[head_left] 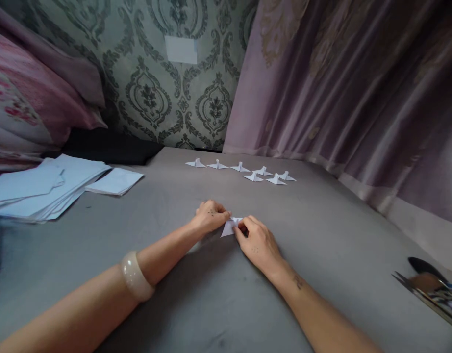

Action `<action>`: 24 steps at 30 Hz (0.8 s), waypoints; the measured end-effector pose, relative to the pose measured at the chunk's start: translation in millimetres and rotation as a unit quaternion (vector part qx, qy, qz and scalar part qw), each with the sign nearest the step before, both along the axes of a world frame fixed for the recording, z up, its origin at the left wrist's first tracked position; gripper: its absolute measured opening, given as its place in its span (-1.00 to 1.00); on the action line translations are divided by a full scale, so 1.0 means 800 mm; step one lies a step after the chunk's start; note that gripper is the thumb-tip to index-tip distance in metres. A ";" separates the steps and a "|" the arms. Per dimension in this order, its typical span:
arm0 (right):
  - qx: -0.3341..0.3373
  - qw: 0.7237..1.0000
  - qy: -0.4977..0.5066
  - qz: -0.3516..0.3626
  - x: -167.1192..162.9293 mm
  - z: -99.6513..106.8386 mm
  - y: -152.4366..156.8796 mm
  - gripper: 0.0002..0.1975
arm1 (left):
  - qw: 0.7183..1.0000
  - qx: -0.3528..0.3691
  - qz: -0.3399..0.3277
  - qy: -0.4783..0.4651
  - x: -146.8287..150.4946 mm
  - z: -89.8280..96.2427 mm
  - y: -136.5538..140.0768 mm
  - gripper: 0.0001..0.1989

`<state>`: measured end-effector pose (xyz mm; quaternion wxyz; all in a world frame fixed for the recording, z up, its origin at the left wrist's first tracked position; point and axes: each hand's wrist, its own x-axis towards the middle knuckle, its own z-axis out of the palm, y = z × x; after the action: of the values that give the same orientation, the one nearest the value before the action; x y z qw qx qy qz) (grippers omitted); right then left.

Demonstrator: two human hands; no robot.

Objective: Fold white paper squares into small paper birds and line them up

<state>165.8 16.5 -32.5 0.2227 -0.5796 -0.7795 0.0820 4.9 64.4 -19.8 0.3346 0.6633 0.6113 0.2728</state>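
A small folded piece of white paper (229, 227) is held just above the grey table, between both hands. My left hand (210, 215) pinches its upper left edge with thumb and fingers, a pale bangle around that forearm. On the other side, my right hand (258, 241) grips the paper's right part between thumb and curled fingers. The fingers partly cover the folds. Farther back stand several finished-looking white folded paper figures (239, 167) with pointed wings, loosely lined up in two rows.
At the left lie a stack of white paper sheets (45, 191) and a smaller paper pile (115, 181), with a black cloth (112, 147) behind. Scissors (408, 283) and other items sit at the right edge. Curtains (321, 83) border the table (167, 289).
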 end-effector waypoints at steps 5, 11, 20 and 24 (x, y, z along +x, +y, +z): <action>-0.003 1.000 0.002 -0.008 -0.001 0.000 -0.001 -0.90 | 0.987 -0.067 -0.014 -0.146 0.000 0.004 -0.011 -0.71; -0.004 1.000 0.002 -0.011 -0.002 0.001 -0.002 -0.90 | 0.973 -0.072 -0.022 -0.218 -0.004 -0.001 -0.013 -0.69; -0.007 0.999 0.035 0.010 0.002 0.001 -0.002 -0.92 | 0.981 0.043 -0.161 -0.100 -0.018 0.000 -0.010 -0.62; -0.013 0.998 0.061 0.029 0.007 0.002 0.000 -0.88 | 0.974 0.111 -0.196 -0.024 -0.017 -0.005 -0.009 -0.80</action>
<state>171.3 16.2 -30.6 0.2601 -0.5532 -0.7801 0.1335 -8.8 57.1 -24.2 0.3207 0.7962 0.4272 0.2841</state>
